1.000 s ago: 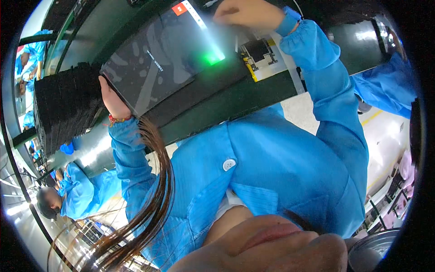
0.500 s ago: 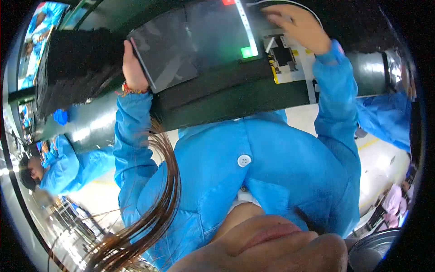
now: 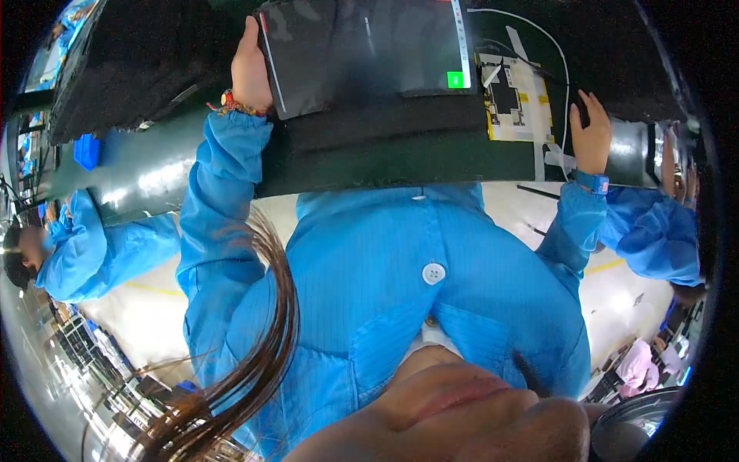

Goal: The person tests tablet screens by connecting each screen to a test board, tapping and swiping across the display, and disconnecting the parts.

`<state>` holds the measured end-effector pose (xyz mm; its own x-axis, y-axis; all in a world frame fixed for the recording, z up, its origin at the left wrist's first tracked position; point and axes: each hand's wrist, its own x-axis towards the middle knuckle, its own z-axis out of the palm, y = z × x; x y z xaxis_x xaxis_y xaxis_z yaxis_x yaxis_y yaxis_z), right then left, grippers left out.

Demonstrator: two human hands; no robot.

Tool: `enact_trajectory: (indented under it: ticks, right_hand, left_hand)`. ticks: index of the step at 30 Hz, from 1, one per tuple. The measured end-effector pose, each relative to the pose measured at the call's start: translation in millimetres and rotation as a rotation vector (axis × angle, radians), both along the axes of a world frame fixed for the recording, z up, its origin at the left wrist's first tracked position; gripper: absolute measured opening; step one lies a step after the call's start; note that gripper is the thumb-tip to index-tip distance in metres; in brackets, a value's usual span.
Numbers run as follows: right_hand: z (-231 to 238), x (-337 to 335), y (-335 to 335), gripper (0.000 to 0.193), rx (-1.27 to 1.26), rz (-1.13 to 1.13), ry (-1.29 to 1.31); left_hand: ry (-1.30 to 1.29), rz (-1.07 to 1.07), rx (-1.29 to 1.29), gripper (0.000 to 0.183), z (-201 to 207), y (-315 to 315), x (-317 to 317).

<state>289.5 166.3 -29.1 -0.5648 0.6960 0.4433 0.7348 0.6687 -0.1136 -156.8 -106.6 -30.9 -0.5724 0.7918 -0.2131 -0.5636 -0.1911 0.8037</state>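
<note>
A wide, flat display screen (image 3: 362, 61) stands in front of me, mostly dark, with a light strip of icons and a green square at its right side. My left hand (image 3: 252, 73) is at its left edge, closed on the rim, with part of the fingers hidden behind it. To the screen's right lies a circuit board (image 3: 508, 100) with yellow tape and a small white piece on it. Past the board my right hand (image 3: 591, 132) rests on the table with thumb and fingers apart. Something dark shows between them, too unclear to name.
A white cable (image 3: 566, 58) curves from the screen past the board towards my right hand. Pale tape strips (image 3: 539, 158) run to the table's front edge. A blue bin (image 3: 87, 152) stands at the far left. Co-workers in blue sit on both sides.
My right hand has come down from above the board to the table at its right. The view has shifted, so the screen and board appear higher and further right. My left hand stays on the screen's edge.
</note>
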Motion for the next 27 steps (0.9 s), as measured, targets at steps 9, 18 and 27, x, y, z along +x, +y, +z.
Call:
enact_trajectory:
  ticks: [9,18,27]
  right_hand:
    - [4.7,-12.5,-10.7,0.032,0.005,0.014,0.037]
    - [31.5,-81.1,-76.0,0.032,0.153,0.336,0.175]
    - [46.6,-118.2,-101.6,0.030,0.052,0.580,-0.011]
  left_hand:
    - [-0.010,-0.004,-0.021,0.046,-3.6,1.3,-1.5]
    - [0.008,0.050,-0.006,0.044,1.9,-1.9,2.3]
    - [0.051,0.056,-0.080,0.050,2.1,3.4,2.5]
